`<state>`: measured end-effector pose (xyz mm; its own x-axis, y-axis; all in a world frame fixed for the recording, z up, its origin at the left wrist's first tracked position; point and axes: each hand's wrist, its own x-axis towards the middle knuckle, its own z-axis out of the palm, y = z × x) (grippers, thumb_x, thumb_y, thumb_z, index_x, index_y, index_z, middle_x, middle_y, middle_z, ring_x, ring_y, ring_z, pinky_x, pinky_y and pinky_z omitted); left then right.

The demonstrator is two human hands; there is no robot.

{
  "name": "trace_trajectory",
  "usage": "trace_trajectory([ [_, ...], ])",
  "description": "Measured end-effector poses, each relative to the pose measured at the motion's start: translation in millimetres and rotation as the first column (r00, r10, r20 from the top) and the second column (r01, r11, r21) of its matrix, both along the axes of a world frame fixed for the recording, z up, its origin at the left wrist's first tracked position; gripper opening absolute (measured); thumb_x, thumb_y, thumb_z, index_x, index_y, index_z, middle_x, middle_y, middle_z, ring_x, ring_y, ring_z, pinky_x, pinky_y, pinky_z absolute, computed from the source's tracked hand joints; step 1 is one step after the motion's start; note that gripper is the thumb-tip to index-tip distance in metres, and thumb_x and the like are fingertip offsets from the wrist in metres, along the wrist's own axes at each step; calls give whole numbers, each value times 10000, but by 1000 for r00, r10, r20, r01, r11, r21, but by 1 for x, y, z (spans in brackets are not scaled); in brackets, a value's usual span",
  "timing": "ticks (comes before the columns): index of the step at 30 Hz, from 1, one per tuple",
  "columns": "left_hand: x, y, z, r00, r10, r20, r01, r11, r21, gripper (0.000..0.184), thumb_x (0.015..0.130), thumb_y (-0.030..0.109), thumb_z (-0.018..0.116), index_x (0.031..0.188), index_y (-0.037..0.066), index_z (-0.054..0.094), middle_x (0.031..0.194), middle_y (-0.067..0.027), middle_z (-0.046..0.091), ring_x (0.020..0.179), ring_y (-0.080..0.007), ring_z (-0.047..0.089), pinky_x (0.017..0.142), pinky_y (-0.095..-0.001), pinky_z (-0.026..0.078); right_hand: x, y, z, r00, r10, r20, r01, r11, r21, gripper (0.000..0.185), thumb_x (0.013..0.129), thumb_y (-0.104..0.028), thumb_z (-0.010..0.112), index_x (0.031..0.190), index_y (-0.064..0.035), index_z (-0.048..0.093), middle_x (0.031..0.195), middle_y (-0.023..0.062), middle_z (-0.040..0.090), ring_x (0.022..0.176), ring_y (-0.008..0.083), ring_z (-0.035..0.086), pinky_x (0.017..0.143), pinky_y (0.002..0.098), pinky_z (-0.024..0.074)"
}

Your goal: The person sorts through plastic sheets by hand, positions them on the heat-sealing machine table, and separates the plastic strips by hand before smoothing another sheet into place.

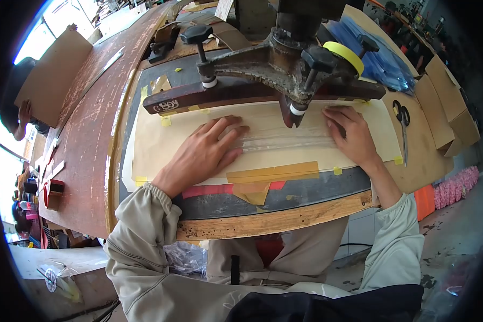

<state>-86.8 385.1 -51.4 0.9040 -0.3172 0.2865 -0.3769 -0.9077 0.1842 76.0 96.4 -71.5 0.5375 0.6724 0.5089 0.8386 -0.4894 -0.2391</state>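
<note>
A thin clear plastic sheet [287, 143] lies across a cream-coloured board [166, 140] under the press. My left hand [205, 149] rests palm down at the plastic's left end, its fingers apart and its thumb near the lower edge. At the other end, my right hand [353, 135] touches the plastic with bent, separated fingers and thumb. Just beyond both hands is the press's dark bar [236, 96], with its metal bracket [273, 59] above. Brown tape [273, 172] holds the board's near edge.
Scissors [403, 126] lie on the right, near a yellow tape roll [344, 56] and blue plastic sheets [373, 56]. Cardboard boxes [448, 107] stand farther right. On the left, another person holds a cardboard sheet [56, 75] beside a long brown table [94, 139].
</note>
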Motion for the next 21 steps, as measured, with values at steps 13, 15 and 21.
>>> trace_trajectory([
  [13,-3,-2,6,997,67,-24,-63,989,136,424,869,289,574,1246,110,498,1291,-108,469,1118,-320,521,922,-411,465,-5,-1,3,995,-99,19,99,995,10,256,785,-90,631,1024,-1,652,1069,154,609,1005,318,543,884,377,453],
  [15,-3,-1,0,997,65,31,-69,986,150,415,865,266,575,1243,109,505,1297,-119,481,1142,-313,515,934,-404,469,-6,-1,3,989,-150,20,150,989,1,269,781,-106,644,1022,13,648,1077,169,601,1012,325,536,886,381,450],
  [21,0,2,-7,993,38,114,-62,975,212,379,823,104,554,1198,60,523,1293,-138,516,1166,-281,524,979,-377,459,-4,-3,-1,992,-126,-4,126,992,-26,304,772,-122,664,1026,44,638,1090,174,597,1023,328,529,889,381,447],
])
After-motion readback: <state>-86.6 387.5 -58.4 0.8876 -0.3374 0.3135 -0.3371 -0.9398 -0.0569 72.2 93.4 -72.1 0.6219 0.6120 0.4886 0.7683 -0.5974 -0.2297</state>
